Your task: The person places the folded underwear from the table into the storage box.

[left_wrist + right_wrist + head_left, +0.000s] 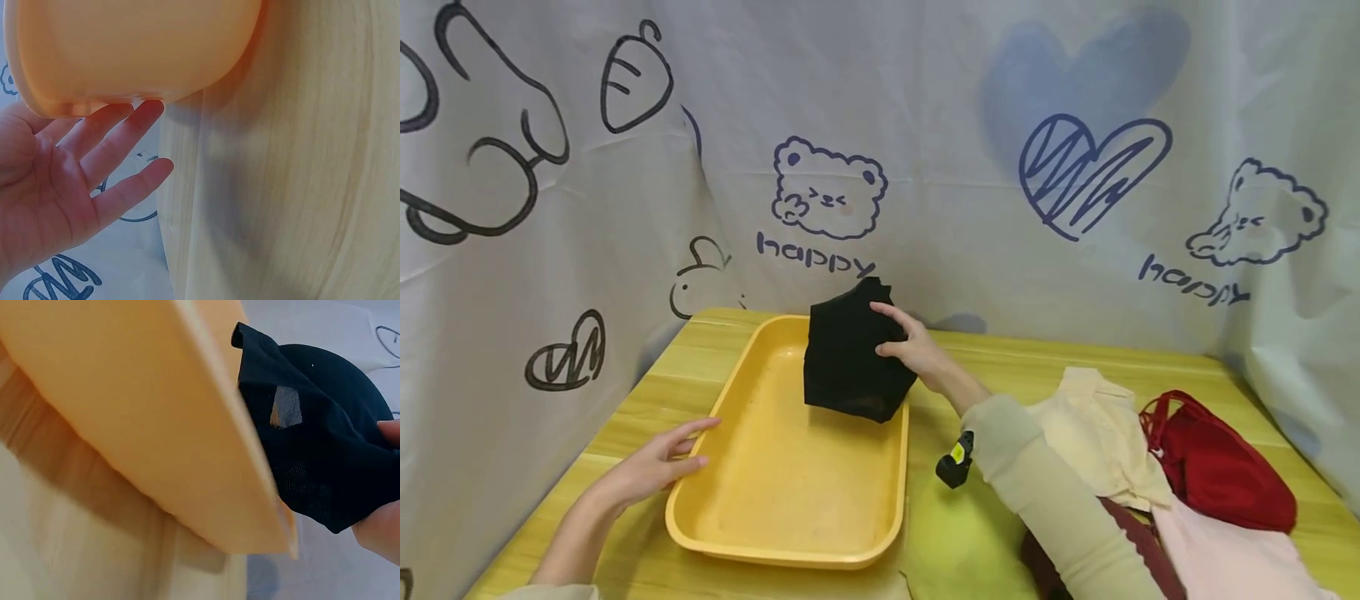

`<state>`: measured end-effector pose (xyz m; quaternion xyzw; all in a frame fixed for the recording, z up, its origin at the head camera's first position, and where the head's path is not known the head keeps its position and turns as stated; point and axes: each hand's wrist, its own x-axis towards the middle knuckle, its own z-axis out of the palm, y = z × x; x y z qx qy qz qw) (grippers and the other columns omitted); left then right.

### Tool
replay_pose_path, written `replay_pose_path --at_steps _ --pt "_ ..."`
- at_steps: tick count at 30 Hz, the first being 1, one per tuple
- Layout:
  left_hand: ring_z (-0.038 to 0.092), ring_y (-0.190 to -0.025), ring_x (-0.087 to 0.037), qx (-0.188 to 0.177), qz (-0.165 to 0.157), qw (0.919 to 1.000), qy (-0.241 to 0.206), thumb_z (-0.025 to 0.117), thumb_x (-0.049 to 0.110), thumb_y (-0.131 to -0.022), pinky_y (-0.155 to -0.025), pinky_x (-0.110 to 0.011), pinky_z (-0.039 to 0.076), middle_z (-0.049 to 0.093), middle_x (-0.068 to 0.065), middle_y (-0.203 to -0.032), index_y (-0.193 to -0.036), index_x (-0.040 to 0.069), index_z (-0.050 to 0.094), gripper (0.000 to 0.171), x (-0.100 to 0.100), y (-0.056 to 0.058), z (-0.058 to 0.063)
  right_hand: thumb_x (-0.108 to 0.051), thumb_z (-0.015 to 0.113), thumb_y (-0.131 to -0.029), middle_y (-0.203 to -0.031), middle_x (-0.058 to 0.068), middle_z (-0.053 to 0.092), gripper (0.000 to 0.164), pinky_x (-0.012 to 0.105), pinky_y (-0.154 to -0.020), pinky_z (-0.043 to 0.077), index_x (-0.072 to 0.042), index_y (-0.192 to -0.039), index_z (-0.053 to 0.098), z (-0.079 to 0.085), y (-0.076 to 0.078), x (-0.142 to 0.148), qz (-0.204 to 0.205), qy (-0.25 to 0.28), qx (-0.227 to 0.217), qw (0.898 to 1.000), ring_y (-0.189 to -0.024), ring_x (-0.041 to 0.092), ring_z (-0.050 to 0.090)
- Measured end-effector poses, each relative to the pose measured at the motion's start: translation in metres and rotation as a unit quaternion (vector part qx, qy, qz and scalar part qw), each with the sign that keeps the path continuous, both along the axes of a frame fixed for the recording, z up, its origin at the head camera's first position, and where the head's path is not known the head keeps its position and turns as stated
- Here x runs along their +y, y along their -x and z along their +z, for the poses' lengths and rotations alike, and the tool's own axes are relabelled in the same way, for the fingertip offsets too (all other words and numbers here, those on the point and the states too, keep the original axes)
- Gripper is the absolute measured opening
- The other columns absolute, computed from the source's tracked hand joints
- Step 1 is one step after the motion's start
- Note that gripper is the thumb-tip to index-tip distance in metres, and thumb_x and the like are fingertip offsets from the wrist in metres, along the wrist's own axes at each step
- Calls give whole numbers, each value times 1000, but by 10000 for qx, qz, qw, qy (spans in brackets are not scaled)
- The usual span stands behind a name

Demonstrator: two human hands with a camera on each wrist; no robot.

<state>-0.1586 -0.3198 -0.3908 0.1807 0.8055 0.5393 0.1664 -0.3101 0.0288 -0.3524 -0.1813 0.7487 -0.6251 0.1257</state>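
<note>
- The left hand (649,467), lower left, is touching the yellow rectangular plastic tray (790,492) with loosely extended fingers.
- The right hand (921,352), stretching up from lower right, is pinching the black fabric piece (846,358) near centre, over the tray's upper-right rim.

A thin black cloth garment (850,354), its underside showing a small paler see-through patch, hung loosely spread from the right hand (917,346), which gripped its edge over the far right corner of the tray. The glossy yellow tray (760,492), a deep rectangle with rounded corners, sat upright, the left hand's (658,467) fingers touching its left side.
</note>
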Motion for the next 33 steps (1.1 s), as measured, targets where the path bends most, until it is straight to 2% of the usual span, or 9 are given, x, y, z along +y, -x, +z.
replay_pose_path --at_steps 3,7,13,17,19,21,25,28,33 --pt "39 -54 -3 -55 -92 9999 -43 46 9 -95 -50 -21 38 57 -10 -89 -138 -13 15 57 6 4 -2 8 55 -83 -150 3 18 64 49 -107 19 -23 -138 41 -13 2 4 -78 -232 1 9997 -135 25 18" --pt "49 -62 -5 -130 -146 9998 18 46 11 -95 -55 -23 43 57 -20 -100 -138 -13 14 58 12 8 -4 8 56 -82 -149 6 22 65 48 -106 21 -21 -138 41 -27 3 8 -87 -522 86 9986 -135 27 21" --pt "52 -71 -7 -171 -63 9996 234 47 14 -96 -59 -25 44 53 -27 -109 -140 -9 16 59 11 9 -5 8 56 -81 -147 7 25 66 46 -105 25 -19 -139 40 -35 7 2 227 -954 308 9947 -134 27 23" --pt "54 -81 -6 -129 21 9995 293 45 13 -96 -63 -26 46 49 -32 -117 -144 7 21 54 -1 6 -4 6 56 -83 -148 7 25 66 43 -107 23 -17 -141 36 -29 14 -17 632 -1540 697 9836 -135 24 22" --pt "51 -72 -3 -76 128 9994 328 45 12 -96 -56 -25 43 52 -26 -114 -144 18 26 51 -7 3 -3 6 56 -83 -147 9 26 64 40 -108 22 -14 -141 35 -24 17 -28 846 -1835 1053 9737 -135 24 22" --pt "49 -70 -3 -68 183 9993 310 44 11 -97 -54 -26 40 56 -11 -113 -142 27 28 51 -13 1 -3 6 56 -84 -146 11 29 62 38 -108 22 -11 -140 36 -21 20 -37 949 -2134 1372 9626 -134 24 25" --pt "39 -56 -10 30 214 9996 197 44 9 -96 -46 -31 32 54 17 -105 -139 32 31 50 -15 -1 -8 2 56 -87 -144 11 32 57 35 -107 25 -11 -139 37 -21 21 -45 952 -2705 1538 9456 -132 24 29" --pt "37 -54 -11 173 237 9994 201 45 8 -95 -44 -32 31 47 26 -108 -139 27 33 49 -10 -1 -13 0 56 -87 -144 11 33 56 35 -107 25 -11 -139 38 -24 21 -42 852 -2952 1482 9400 -131 24 30" --pt "51 -70 -5 99 -156 9998 14 42 3 -96 -49 -26 37 53 24 -110 -132 42 34 54 -1 6 -17 0 57 -86 -140 15 37 55 36 -106 25 -6 -138 38 -31 22 -26 615 -2840 1495 9451 -129 27 34"
